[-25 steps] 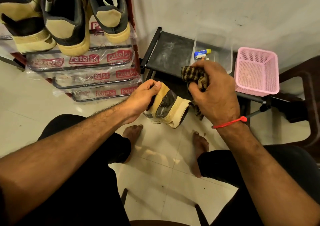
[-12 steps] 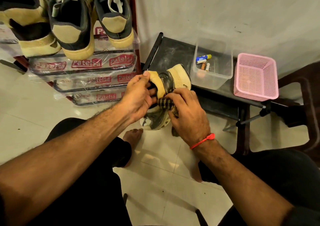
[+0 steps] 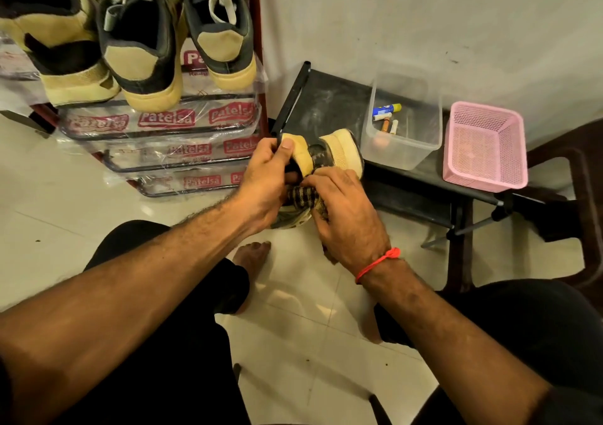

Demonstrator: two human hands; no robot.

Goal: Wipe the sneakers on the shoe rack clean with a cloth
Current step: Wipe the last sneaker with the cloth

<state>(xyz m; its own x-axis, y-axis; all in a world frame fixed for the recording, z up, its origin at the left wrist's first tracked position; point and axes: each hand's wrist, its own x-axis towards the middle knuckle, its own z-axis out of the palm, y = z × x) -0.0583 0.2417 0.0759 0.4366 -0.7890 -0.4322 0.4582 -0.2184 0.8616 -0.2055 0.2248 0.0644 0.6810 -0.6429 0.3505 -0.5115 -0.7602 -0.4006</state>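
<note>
A tan and black sneaker (image 3: 339,155) is held in the air in front of me, over the floor. My left hand (image 3: 266,185) grips its heel end, thumb on the tan collar. My right hand (image 3: 347,216) holds a dark checked cloth (image 3: 301,196) bunched against the sneaker's side. Three more tan and black sneakers (image 3: 143,56) stand heels toward me on the top shelf of the shoe rack (image 3: 163,131) at the upper left, which is wrapped in clear printed plastic.
A low black stand (image 3: 329,105) against the wall carries a clear plastic tub (image 3: 403,150) with small tubes inside and a pink mesh basket (image 3: 486,150). A dark chair (image 3: 584,203) is at the right. My bare feet rest on the pale tiled floor (image 3: 65,229).
The sneaker was turned so its toe points up and away. My right hand came down from above the shoe and now presses the cloth on its side close to my left hand.
</note>
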